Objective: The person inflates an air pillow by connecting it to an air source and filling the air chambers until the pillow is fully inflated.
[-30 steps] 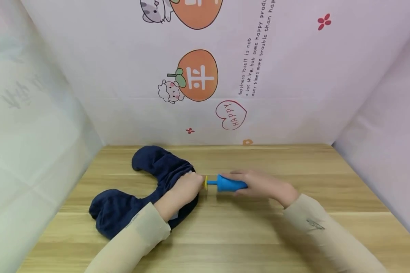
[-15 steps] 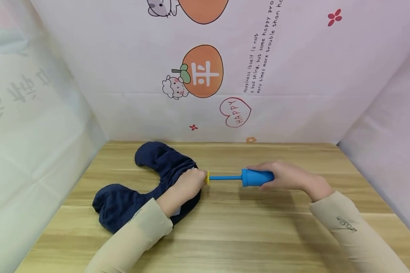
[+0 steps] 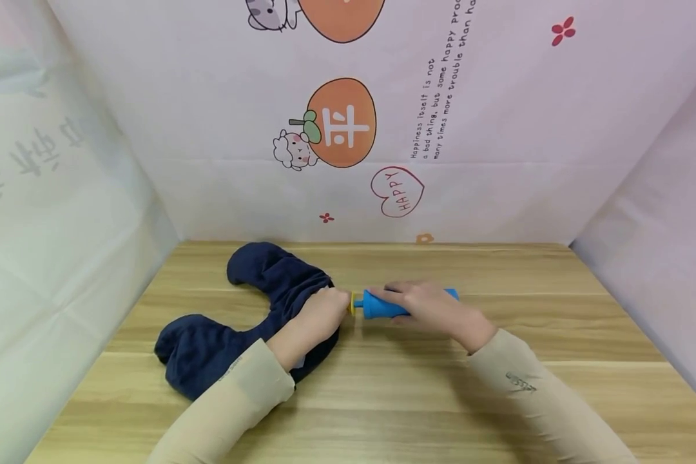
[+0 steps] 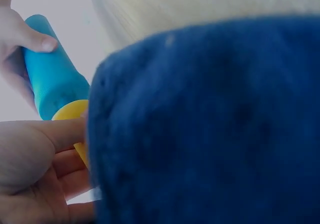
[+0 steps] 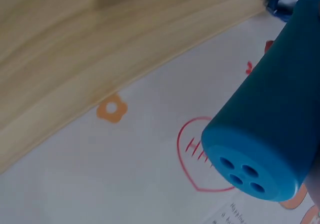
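Observation:
A navy U-shaped neck pillow lies on the table, its curved back toward the right. At that back edge my left hand holds the yellow end piece of a blue hand pump; the pillow cloth hides some of the fingertips in the left wrist view. My right hand grips the blue barrel, thumb along it. Only a short bit of rod shows between barrel and yellow disc. Several small holes mark the barrel's far end in the right wrist view. Where the yellow piece meets the pillow is hidden.
The wood-grain table ends at a white printed back sheet. White sheets also stand at the left and right.
My right hand slid the barrel right, baring a long stretch of rod, then came back left until the rod was nearly covered. My left hand and the pillow stay in place.

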`<state>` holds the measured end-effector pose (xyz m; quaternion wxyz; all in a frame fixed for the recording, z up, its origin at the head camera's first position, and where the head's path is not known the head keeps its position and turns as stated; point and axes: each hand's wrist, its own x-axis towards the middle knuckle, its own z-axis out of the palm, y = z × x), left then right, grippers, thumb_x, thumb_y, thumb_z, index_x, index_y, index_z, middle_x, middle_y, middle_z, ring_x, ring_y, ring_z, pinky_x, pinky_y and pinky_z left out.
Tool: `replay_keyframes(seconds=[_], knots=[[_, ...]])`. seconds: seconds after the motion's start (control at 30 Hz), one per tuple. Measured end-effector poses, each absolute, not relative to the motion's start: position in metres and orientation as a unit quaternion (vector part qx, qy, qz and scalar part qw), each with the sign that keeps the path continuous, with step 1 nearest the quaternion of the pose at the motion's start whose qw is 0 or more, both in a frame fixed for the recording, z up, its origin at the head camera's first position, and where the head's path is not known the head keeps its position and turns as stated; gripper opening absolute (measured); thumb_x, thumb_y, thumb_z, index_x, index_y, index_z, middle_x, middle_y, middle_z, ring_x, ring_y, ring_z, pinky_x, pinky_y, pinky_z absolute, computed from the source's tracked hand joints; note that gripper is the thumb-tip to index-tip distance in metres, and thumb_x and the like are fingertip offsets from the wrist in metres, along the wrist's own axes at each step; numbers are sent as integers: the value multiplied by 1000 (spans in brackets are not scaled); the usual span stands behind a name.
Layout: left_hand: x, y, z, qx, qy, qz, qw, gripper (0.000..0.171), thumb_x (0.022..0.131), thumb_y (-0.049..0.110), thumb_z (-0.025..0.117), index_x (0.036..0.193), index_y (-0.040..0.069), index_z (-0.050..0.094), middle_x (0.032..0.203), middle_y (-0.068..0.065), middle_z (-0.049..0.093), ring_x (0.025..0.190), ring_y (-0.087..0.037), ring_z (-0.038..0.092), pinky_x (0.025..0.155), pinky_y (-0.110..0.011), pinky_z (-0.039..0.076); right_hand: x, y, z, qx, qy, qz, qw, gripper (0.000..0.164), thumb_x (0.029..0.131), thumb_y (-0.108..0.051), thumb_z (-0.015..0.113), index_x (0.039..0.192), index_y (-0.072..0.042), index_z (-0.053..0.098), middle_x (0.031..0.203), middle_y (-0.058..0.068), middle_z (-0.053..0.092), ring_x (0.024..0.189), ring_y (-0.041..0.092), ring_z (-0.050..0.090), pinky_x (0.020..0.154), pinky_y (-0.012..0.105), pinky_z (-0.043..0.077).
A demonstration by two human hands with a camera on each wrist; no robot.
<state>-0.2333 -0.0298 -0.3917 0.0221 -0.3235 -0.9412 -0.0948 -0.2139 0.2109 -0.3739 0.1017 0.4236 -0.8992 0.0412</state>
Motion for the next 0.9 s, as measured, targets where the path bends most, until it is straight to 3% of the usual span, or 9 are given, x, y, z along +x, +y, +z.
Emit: replay_keyframes(seconds=[0.17,0.27,0.6,0.73,0.9], knots=[[-232,-28,-393,-323,-943,-73,15,19,98,-2,64,83,7,67,64,-2,55,60,-16,57,59,-30,41,-215,199,-383,434,-894,61,93,67,89,-25,83,146,-6,56,125,20,68,109,34,69,90,48,56],[-233,-27,-391,-323,-944,-71,10,15,99,0,64,87,6,70,63,0,54,60,-14,56,58,-29,41,-214,203,-382,425,-899,71,78,68,90,-26,82,148,-6,54,127,20,66,111,34,68,91,48,56],[-231,-28,-384,-309,-946,-96,-1,5,98,8,71,97,3,72,80,-7,67,65,-16,58,57,-30,46,-210,249,-370,385,-917,94,28,68,91,-23,81,151,-11,52,132,19,64,112,37,67,89,52,56],[-231,-31,-385,-303,-948,-101,-1,7,96,9,73,100,3,71,90,-10,70,73,-20,65,62,-31,51,-210,267,-365,376,-920,105,27,69,87,-21,85,149,-11,55,131,17,66,111,37,67,88,52,56],[-232,-34,-387,-299,-949,-96,-3,6,98,8,71,97,3,68,88,-11,69,74,-22,66,62,-31,51,-207,280,-356,371,-923,93,38,69,86,-18,86,147,-10,57,129,17,66,110,36,67,87,51,56]])
